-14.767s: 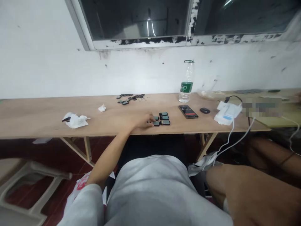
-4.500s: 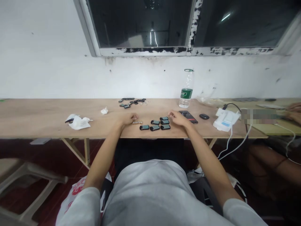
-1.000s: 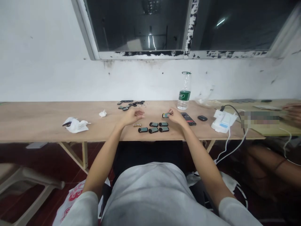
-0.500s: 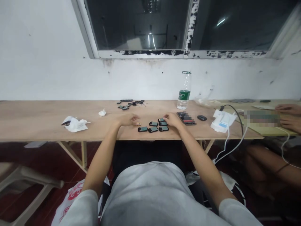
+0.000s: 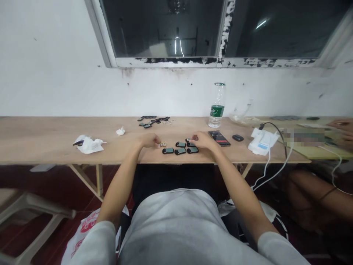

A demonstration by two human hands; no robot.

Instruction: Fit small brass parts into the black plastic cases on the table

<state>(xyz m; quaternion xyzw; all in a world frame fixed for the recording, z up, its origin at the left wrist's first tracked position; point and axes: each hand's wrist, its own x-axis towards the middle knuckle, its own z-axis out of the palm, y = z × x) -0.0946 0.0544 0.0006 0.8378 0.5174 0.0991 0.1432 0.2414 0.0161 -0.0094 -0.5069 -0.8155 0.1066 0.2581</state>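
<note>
From the head camera, the person's left hand (image 5: 149,140) lies loosely curled on the pale plywood table (image 5: 55,143), its fingertips just beside a short row of small brass-coloured pieces (image 5: 163,144). The right hand (image 5: 202,140) arches half-closed, with its fingertips at a cluster of black rectangular devices with teal screens (image 5: 180,151); whether it grips one, I cannot tell. A black smartphone (image 5: 218,138) lies just right of the cluster, and a co-worker's hand (image 5: 340,126) shows well apart at the far right.
</note>
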